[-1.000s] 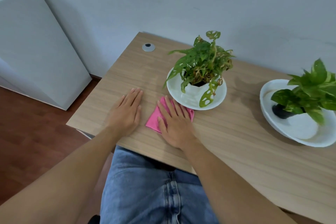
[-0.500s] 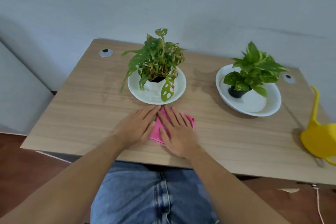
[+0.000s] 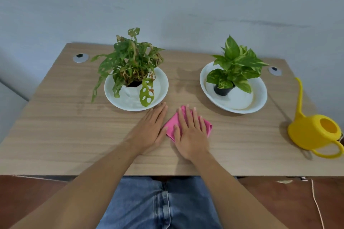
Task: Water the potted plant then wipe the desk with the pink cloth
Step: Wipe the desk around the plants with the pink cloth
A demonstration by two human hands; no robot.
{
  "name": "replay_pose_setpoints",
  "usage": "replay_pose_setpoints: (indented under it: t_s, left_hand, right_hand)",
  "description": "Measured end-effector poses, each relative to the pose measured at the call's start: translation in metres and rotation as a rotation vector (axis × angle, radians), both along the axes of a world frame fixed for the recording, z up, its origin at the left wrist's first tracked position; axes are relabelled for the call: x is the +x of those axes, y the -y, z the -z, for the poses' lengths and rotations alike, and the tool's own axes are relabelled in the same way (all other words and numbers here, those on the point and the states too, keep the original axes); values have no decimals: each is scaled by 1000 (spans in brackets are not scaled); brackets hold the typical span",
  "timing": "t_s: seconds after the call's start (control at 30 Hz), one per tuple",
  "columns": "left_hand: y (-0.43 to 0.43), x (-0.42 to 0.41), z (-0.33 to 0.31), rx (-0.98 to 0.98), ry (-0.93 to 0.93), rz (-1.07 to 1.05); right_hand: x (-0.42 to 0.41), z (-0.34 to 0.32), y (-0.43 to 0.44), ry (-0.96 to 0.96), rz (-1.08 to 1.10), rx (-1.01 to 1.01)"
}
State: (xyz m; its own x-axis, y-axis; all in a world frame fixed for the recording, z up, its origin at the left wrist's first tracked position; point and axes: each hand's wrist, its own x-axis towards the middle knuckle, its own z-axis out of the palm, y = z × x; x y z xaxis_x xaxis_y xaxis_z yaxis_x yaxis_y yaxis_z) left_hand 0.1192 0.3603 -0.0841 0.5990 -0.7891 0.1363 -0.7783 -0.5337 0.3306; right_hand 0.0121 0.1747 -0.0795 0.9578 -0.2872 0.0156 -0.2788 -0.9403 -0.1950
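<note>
Where the desk's near edge meets the lap: blue jeans [image 3: 158, 204].
Right hand [image 3: 191, 134]: flat, fingers spread, palm down on the pink cloth [image 3: 172, 126], gripping nothing.
Left hand [image 3: 149, 130]: flat, open on the desk [image 3: 55, 132], thumb touching the cloth's left edge.
Pink cloth: folded, desk centre.
Watering can [image 3: 314, 130]: yellow, upright, right side.
Potted plants: holed-leaf plant [image 3: 130, 63] in left white dish [image 3: 160, 87]; variegated plant [image 3: 236, 65] in right white dish [image 3: 260, 98].

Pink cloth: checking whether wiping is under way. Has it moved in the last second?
Yes. The pink cloth, under the right hand, slid right: it lay in front of the left white dish, now it lies past that dish's right edge.
</note>
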Motion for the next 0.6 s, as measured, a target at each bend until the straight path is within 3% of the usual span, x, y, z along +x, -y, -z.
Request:
replay_pose_setpoints:
  t_s: [0.33, 0.6]
  left_hand:
    - [-1, -11, 0, -118, -9, -187]
    - [-2, -12, 2, -185, 31, -157]
  right_hand:
    - [68, -2, 26, -7, 17, 37]
    - [132, -6, 43, -70, -3, 90]
